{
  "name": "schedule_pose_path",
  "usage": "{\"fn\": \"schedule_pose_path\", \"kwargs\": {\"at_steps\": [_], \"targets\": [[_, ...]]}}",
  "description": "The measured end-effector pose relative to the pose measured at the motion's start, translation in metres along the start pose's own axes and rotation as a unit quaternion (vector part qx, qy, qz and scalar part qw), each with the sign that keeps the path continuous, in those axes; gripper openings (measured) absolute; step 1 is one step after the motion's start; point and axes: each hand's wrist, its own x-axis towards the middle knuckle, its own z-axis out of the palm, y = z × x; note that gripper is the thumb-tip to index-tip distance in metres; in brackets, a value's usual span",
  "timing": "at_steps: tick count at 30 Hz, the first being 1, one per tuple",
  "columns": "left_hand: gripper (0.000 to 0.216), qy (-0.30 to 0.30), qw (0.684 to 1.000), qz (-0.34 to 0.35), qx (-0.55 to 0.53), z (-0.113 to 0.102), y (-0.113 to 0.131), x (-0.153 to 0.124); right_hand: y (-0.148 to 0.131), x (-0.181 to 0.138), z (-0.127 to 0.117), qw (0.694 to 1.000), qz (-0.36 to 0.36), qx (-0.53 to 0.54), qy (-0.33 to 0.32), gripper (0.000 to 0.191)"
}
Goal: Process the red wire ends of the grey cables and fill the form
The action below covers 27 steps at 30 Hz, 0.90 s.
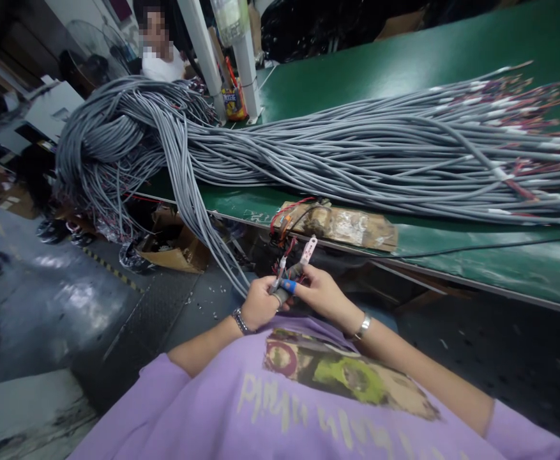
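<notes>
My left hand [259,305] is closed around the end of a grey cable, close to my body. A bunch of grey cables [198,191] hangs off the table edge and runs down to this hand. My right hand [328,295] is closed beside it, with blue tape [288,285] wrapped round the thumb. A pale flat strip [309,250] with small holes sticks up from its fingers; its lower part is hidden. Thin wires and a white-sleeved cable end [283,262] show just above my hands. Grey covers wrap some fingertips, and the exact contact between the hands is hard to make out.
A thick bundle of grey cables [308,150] lies along the green table [476,255], its stripped ends to the right. A wooden block [356,227] with wires sits at the near edge. An open cardboard box [177,246] stands below left. Another person [162,64] is behind white posts [203,57].
</notes>
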Motion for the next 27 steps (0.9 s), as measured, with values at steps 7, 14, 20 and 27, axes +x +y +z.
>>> {"fn": "schedule_pose_path", "kwargs": {"at_steps": [7,14,20,27], "targets": [[0.034,0.01,1.0,-0.012,0.001,0.0,0.003,-0.001,0.002,-0.002,0.001,0.998,-0.007,0.058,-0.011,0.037],[0.047,0.026,0.999,0.008,-0.017,0.0,-0.003,0.001,0.011,-0.002,0.0,0.996,-0.005,0.085,-0.001,0.036],[0.04,0.029,0.999,0.02,0.002,0.0,-0.006,0.003,0.016,-0.001,0.0,0.996,0.006,0.076,0.039,0.04],[0.026,-0.082,0.993,-0.071,0.048,-0.001,0.0,0.004,0.019,0.001,0.002,0.994,0.044,0.069,0.072,0.048]]}}
